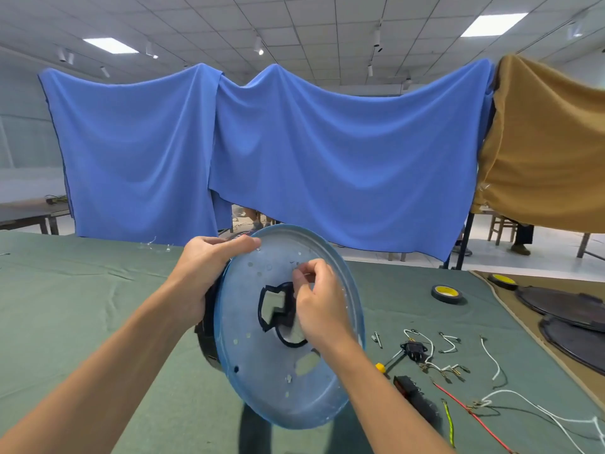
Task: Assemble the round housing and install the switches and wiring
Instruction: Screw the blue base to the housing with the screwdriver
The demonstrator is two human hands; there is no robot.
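Green-clothed table (82,290) before blue drapes (294,152)

Single head-worn wide-angle view, facing forward and slightly down, close over a green table (82,290), blue curtain (294,152) beyond, edges probably lens-bent

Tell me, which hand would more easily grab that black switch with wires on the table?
The right hand, probably: the switch lies on its side of the table, while the left hand grips the round housing, propping it on edge.
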